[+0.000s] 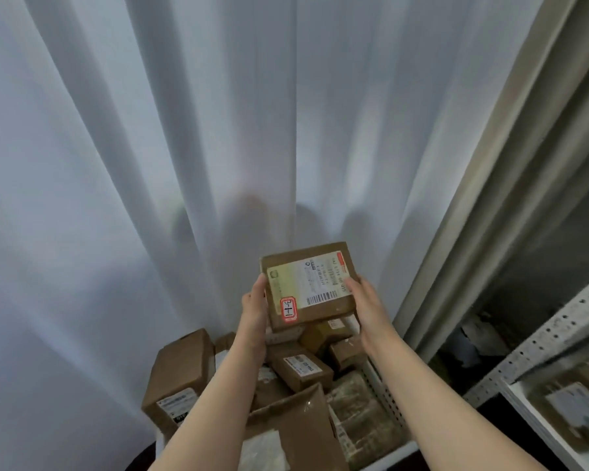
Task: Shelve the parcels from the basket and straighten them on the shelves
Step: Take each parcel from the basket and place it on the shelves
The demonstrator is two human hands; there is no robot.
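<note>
The basket (385,399) held piled parcels (301,368) beneath the left hand (252,316) and right hand (368,302), both gripping a labelled box (308,283) by its sides.

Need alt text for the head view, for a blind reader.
The left hand and right hand hold a flat brown parcel, labelled side up, above a basket heaped with cardboard parcels. A white curtain hangs behind; a metal shelf stands at right.

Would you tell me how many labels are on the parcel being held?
2: a shipping label across the held parcel, and a red-bordered handwritten sticker at its lower-left corner. Hidden faces may carry more.
</note>
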